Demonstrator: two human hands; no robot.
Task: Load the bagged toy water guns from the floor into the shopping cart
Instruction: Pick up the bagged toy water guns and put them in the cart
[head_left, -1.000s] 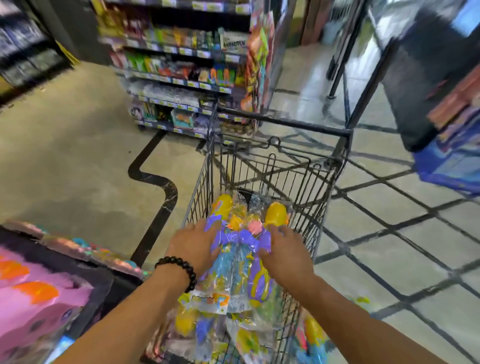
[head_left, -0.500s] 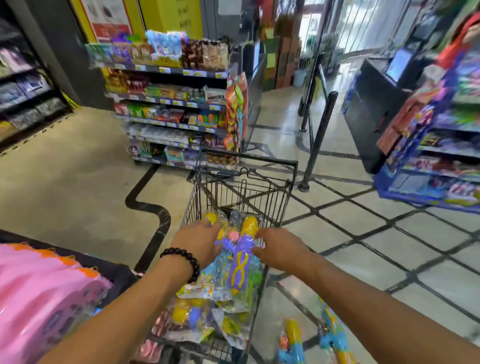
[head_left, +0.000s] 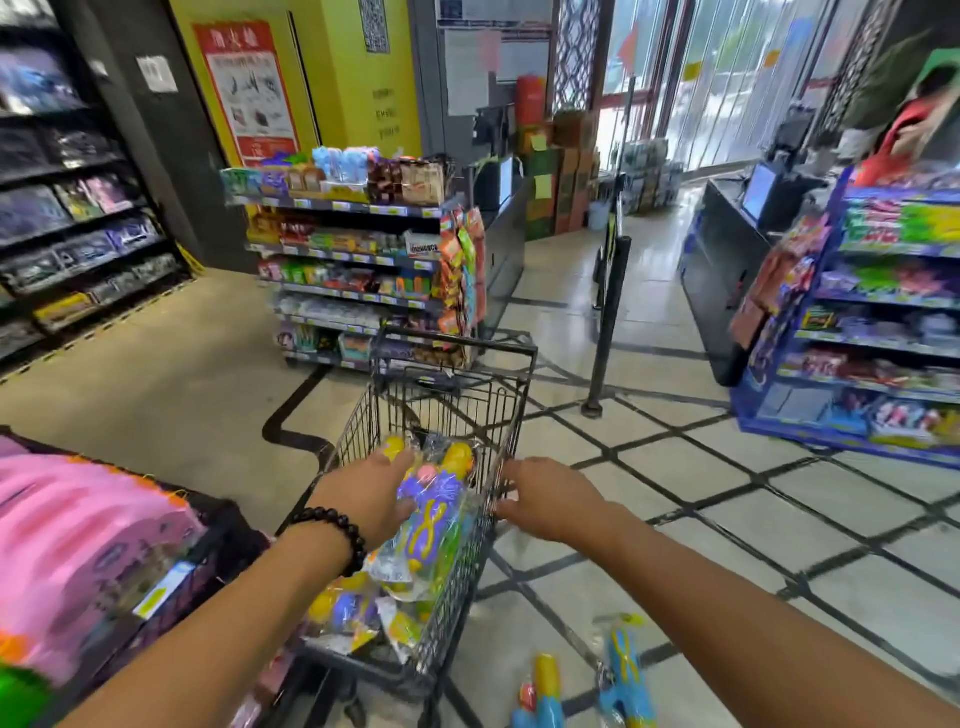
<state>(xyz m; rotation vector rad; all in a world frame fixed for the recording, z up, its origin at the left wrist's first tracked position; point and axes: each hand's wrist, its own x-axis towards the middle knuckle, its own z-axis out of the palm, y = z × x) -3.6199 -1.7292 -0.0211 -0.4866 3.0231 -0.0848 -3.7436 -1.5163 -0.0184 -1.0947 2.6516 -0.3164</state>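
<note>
A black wire shopping cart (head_left: 363, 431) stands in front of me with several bagged toy water guns inside. The top bag (head_left: 434, 514) holds a purple and yellow gun and lies on the pile. My left hand (head_left: 371, 499), with a black bead bracelet on its wrist, lies over that bag's left side with fingers and thumb around it. Just outside the cart's right rim, my right hand (head_left: 545, 499) holds nothing, its fingers loosely spread. More bagged guns (head_left: 348, 608) fill the cart's near end. Two bagged guns (head_left: 543, 691) (head_left: 623, 670) lie on the floor at the cart's right.
A low display of pink packages (head_left: 78, 545) stands close on my left. Beyond the cart is a snack shelf (head_left: 358, 270). A black barrier post (head_left: 605, 332) and a blue shelf unit (head_left: 883, 322) stand to the right, with tiled floor between.
My right hand has let go of the top bag and moved right, outside the cart rim. The bag has settled onto the pile. The view has lifted, showing more of the store.
</note>
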